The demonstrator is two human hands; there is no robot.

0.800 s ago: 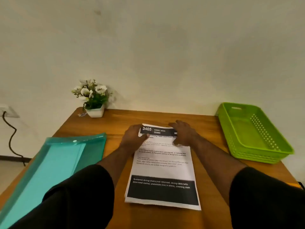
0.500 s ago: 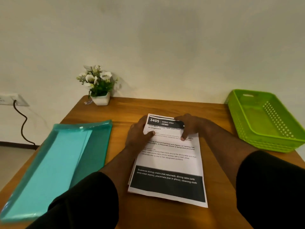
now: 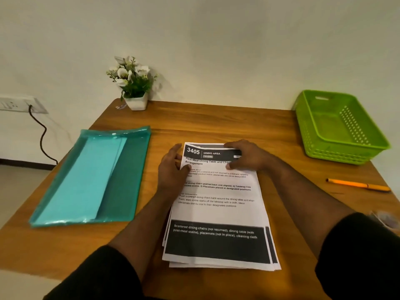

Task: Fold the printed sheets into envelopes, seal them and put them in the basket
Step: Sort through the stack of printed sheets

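White printed sheets (image 3: 218, 213) stacked on table; both hands, left (image 3: 173, 169) & right (image 3: 249, 156), pinch top edge.

both forearms reach forward over the stack of printed sheets (image 3: 218, 213). left hand (image 3: 172, 169) pinches its upper left edge, thumb on top; right hand (image 3: 249, 156) grips its top right corner.
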